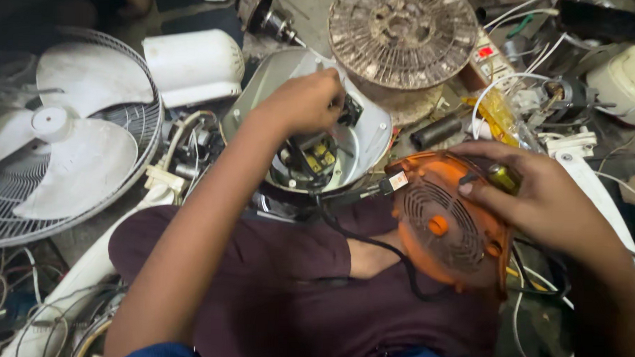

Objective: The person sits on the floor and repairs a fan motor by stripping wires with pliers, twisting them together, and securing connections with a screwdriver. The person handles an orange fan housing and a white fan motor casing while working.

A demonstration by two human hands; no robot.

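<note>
Inside the grey housing (375,135), left hand (302,100) pinches wiring (317,156); right hand (542,197) grips orange cover (446,229).

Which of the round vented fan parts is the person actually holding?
The orange vented cover, under the right hand. The dusty grey grille and white fan guard lie untouched.

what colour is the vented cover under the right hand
Orange, with a round slotted grille; the cover under the right hand shows clearly in the head view.

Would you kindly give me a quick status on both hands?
Left hand pinching inside grey housing. Right hand gripping orange fan cover. Black cable across lap.
</note>
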